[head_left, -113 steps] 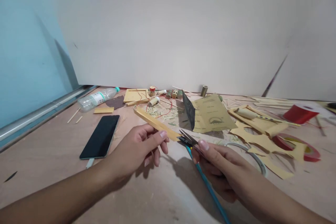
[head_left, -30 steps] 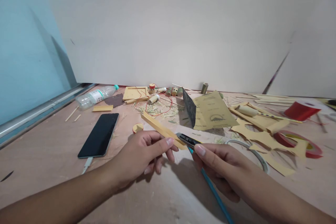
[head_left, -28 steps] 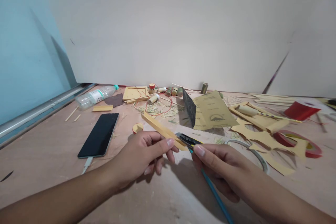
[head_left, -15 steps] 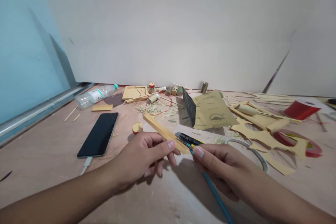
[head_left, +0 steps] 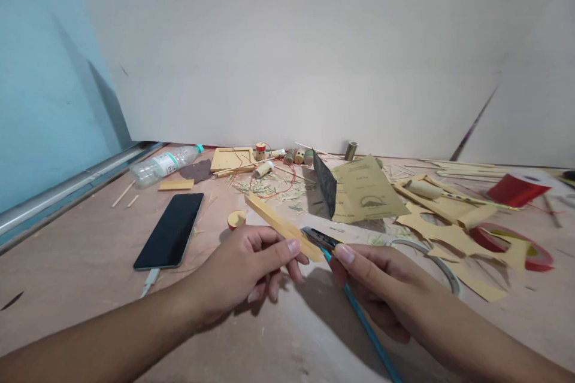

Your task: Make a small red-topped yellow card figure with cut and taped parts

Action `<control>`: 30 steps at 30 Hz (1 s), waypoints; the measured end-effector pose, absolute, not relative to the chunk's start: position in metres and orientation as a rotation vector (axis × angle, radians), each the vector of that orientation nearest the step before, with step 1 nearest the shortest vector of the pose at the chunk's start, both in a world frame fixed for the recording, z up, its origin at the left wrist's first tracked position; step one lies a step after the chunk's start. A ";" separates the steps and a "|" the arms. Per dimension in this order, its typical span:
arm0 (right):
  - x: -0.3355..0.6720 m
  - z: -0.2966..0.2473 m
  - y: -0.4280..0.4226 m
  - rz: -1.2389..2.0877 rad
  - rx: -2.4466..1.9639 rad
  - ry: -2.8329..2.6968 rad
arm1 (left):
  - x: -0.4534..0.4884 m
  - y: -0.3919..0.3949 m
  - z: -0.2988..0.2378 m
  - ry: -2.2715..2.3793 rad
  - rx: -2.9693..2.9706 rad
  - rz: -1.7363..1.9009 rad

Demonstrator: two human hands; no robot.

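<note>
My left hand (head_left: 260,263) pinches a narrow pale wooden strip (head_left: 276,218) between thumb and fingers, with its long end pointing up and left. Close to the strip's lower end, my right hand (head_left: 372,281) is closed with thumb against forefinger on a slim metal tool, whose outline merges with a black utility knife (head_left: 320,237) behind it. Which parts belong to the held tool is hard to make out. A long blue stick (head_left: 366,323) runs below my right hand toward the bottom edge; my fingers partly cover its surroundings.
A phone (head_left: 171,230) on a cable and a plastic bottle (head_left: 166,164) lie left. Behind are shavings (head_left: 281,188), small bamboo figures (head_left: 299,156) and folded sandpaper (head_left: 363,188). At right are cut-out wood sheet (head_left: 444,230), red tape (head_left: 541,260) and a grey ring (head_left: 449,272).
My right hand has shifted slightly right and its tool tip has drawn back from the strip, up toward the utility knife. My left hand and the strip have stayed in place.
</note>
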State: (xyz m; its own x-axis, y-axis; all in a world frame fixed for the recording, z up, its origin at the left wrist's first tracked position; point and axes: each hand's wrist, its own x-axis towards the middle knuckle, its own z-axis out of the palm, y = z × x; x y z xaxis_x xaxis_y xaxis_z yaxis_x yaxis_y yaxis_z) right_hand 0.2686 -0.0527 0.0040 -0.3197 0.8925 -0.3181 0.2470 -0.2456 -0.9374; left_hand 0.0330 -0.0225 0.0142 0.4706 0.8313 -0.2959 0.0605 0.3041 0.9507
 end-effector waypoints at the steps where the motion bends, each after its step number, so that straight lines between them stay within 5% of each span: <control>1: 0.268 0.003 -0.053 1.604 -1.391 -1.496 | 0.033 -0.023 0.014 0.964 1.162 0.632; 30: 0.285 0.015 -0.044 1.939 -1.279 -1.629 | 0.017 -0.019 0.015 0.803 1.296 0.274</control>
